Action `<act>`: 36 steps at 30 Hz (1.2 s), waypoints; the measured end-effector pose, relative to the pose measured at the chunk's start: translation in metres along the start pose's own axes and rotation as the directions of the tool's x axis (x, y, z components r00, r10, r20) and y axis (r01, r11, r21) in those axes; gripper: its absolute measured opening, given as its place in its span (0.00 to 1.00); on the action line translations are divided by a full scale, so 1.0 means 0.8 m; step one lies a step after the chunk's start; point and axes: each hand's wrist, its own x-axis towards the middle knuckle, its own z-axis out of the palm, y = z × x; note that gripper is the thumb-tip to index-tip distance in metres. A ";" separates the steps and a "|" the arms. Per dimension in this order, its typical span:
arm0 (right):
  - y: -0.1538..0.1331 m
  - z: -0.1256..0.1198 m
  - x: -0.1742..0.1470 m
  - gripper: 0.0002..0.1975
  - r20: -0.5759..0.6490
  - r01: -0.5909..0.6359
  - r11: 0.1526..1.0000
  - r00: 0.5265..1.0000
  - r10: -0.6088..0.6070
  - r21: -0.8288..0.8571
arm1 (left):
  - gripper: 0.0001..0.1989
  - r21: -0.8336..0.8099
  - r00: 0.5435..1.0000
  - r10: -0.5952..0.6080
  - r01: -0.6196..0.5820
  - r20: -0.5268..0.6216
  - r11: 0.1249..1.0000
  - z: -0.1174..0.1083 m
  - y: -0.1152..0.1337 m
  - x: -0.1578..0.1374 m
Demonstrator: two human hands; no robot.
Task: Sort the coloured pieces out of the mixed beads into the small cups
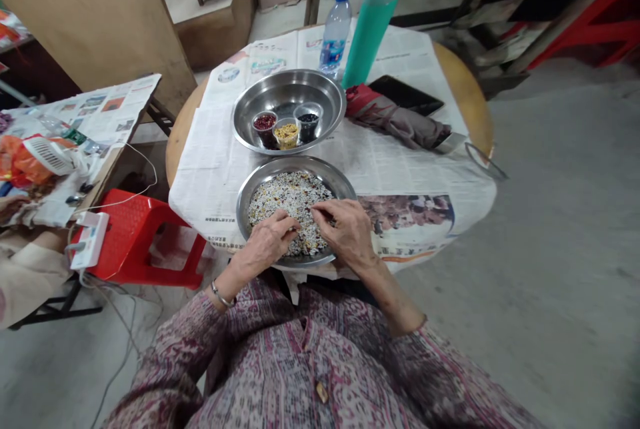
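Observation:
A steel basin [242, 205] with a spread of mixed grains [286, 197], mostly white with dark and yellow bits, sits at the table's near edge. Over its left front part, my left hand [273, 239] is closed, thumb and fingertips pinched together. My right hand [347, 225] pinches above the right side of the same grains. Whatever lies between the fingertips is too small to name. Just behind stands a larger steel basin [239, 112] holding three clear cups: one with dark red beans [265, 123], one with yellow kernels [287, 132], one with black beans [308, 120].
Newspaper [210, 162] covers the round table. A water bottle [335, 35], a tall teal container [375, 22], a folded umbrella [395, 119] and a dark flat tablet-like object [407, 94] stand or lie beyond. Left are a red stool [135, 235], a power strip [91, 242] and another person's hand [13, 204].

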 end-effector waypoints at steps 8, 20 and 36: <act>0.004 -0.001 -0.001 0.09 -0.034 0.033 0.998 0.999 -0.031 0.052 | 0.05 -0.047 0.997 -0.011 0.008 -0.072 0.999 0.004 -0.003 -0.004; 0.010 0.002 -0.003 0.08 -0.053 0.079 0.995 0.996 -0.076 0.055 | 0.13 0.036 0.924 0.009 0.005 -0.381 0.999 -0.005 -0.038 0.002; 0.008 -0.001 -0.007 0.08 -0.043 0.106 0.994 0.993 -0.106 0.001 | 0.08 0.125 0.989 0.144 -0.145 0.020 0.981 0.002 -0.005 0.001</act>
